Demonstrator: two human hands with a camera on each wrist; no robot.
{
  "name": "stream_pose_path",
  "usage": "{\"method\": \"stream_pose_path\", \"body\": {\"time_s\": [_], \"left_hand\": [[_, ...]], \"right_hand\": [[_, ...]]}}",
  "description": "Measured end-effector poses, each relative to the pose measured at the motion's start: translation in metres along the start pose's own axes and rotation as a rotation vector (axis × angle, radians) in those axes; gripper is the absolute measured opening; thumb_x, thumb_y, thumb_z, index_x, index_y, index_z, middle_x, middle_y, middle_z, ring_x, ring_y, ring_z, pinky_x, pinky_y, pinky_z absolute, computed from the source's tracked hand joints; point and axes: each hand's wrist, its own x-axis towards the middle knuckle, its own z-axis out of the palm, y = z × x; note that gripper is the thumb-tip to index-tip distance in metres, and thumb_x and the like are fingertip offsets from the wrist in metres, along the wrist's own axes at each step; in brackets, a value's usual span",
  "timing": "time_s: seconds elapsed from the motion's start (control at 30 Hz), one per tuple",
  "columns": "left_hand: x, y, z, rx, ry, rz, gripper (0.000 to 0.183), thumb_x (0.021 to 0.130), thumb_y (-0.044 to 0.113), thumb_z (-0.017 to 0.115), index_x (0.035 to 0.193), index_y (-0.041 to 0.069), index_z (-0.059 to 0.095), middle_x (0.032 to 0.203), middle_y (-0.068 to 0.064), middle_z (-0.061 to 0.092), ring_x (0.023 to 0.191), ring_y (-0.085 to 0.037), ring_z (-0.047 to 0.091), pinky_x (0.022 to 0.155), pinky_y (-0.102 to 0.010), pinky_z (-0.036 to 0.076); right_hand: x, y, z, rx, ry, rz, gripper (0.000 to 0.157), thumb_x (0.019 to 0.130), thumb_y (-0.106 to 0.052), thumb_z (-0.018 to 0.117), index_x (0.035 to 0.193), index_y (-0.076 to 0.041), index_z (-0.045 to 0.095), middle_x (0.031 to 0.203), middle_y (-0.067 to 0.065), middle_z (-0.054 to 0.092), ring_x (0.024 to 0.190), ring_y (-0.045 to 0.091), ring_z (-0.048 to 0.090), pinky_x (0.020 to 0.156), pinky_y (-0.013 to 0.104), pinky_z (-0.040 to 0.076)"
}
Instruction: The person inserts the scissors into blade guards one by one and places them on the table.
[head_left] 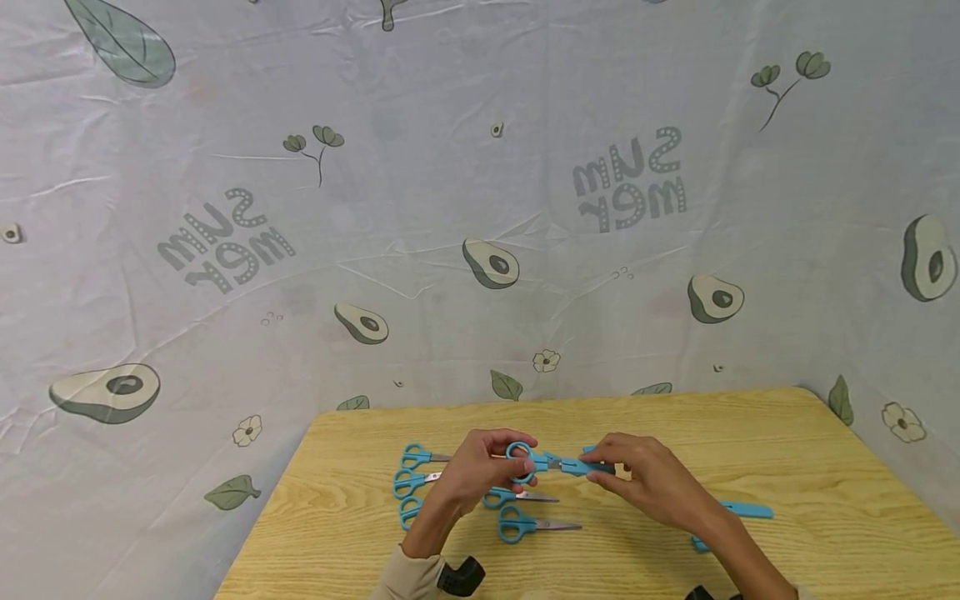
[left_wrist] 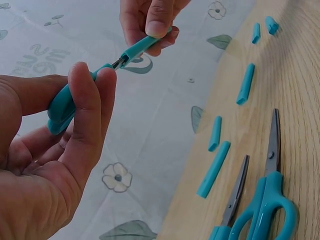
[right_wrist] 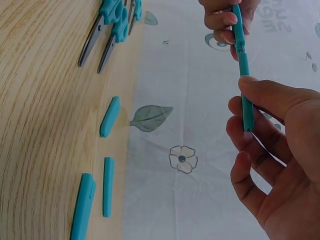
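Above the table, my left hand [head_left: 480, 471] grips a pair of blue-handled scissors [head_left: 540, 462] by the handles, blades toward the right. My right hand [head_left: 648, 475] pinches a blue blade cover [head_left: 576, 467] between thumb and fingers. In the left wrist view, the cover [left_wrist: 137, 49] sits over the blade ends, with a short bit of metal showing between it and the handles. From the right wrist view, the cover [right_wrist: 247, 107] lines up with the scissors [right_wrist: 238, 25]. Below the left hand, more uncovered scissors [head_left: 517, 525] lie on the wood.
Several loose blade covers [left_wrist: 214, 170] lie along the tabletop; one cover [head_left: 748, 509] rests under the right forearm. More scissors [head_left: 408, 483] lie on the left side of the wooden table [head_left: 825, 467]. A printed cloth [head_left: 420, 208] hangs behind the table.
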Motion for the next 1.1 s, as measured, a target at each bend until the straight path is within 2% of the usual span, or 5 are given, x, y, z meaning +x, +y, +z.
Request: {"method": "stream_pose_path", "body": {"time_s": [0.37, 0.77, 1.1], "left_hand": [[0.0004, 0.0002, 0.0001, -0.006, 0.008, -0.017, 0.034, 0.1, 0.001, 0.073, 0.134, -0.002, 0.069, 0.09, 0.0, 0.075, 0.078, -0.013, 0.077, 0.067, -0.025, 0.065], [0.0005, 0.0002, 0.003, -0.024, -0.015, -0.015, 0.036, 0.1, 0.0, 0.074, 0.135, -0.005, 0.068, 0.09, 0.0, 0.075, 0.078, -0.013, 0.077, 0.065, -0.024, 0.064], [0.0019, -0.0024, 0.0049, -0.025, -0.016, -0.018, 0.037, 0.099, 0.0, 0.074, 0.135, -0.004, 0.068, 0.09, 0.001, 0.075, 0.078, -0.013, 0.077, 0.065, -0.023, 0.064]], "right_hand": [[0.0011, 0.0015, 0.0038, -0.026, 0.037, -0.069, 0.019, 0.098, -0.014, 0.079, 0.116, -0.018, 0.082, 0.101, -0.012, 0.074, 0.078, -0.009, 0.055, 0.057, 0.016, 0.046], [0.0014, 0.0043, 0.003, 0.054, -0.006, -0.062, 0.019, 0.101, -0.015, 0.076, 0.119, -0.013, 0.082, 0.103, -0.007, 0.076, 0.084, -0.006, 0.062, 0.057, 0.018, 0.051], [0.0015, 0.0035, 0.0052, 0.043, 0.01, -0.063, 0.019, 0.1, -0.014, 0.077, 0.118, -0.013, 0.082, 0.103, -0.006, 0.076, 0.082, -0.007, 0.061, 0.057, 0.018, 0.051]]}}
